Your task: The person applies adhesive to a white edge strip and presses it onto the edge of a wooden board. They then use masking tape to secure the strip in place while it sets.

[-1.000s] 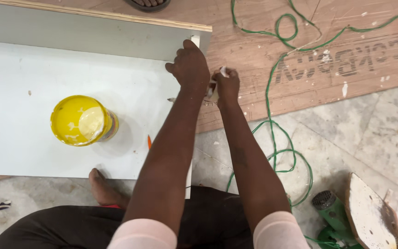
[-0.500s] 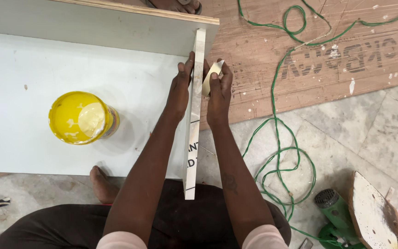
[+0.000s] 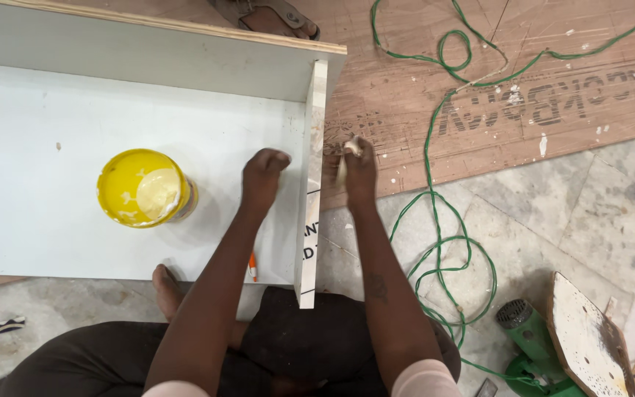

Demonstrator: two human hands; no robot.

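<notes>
Grey stone floor (image 3: 567, 213) carries a flat white laminated board (image 3: 53, 147), where the left hand (image 3: 262, 173) rests curled and empty beside a narrow upright white edge strip (image 3: 311, 184), while the right hand (image 3: 358, 165) pinches a small pale wad (image 3: 348, 151) near a yellow open paint tin (image 3: 145, 188).

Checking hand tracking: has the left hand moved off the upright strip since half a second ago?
Yes. The left hand was gripping the upright strip; now it sits apart from it on the white panel, shifted toward the yellow bucket.

White board (image 3: 75, 103) cut off at left edge. Green power tool (image 3: 534, 342) cropped at bottom edge. Right hand (image 3: 358, 165) grip contents too small to tell. Sandal (image 3: 266, 15) cut at far edge.
</notes>
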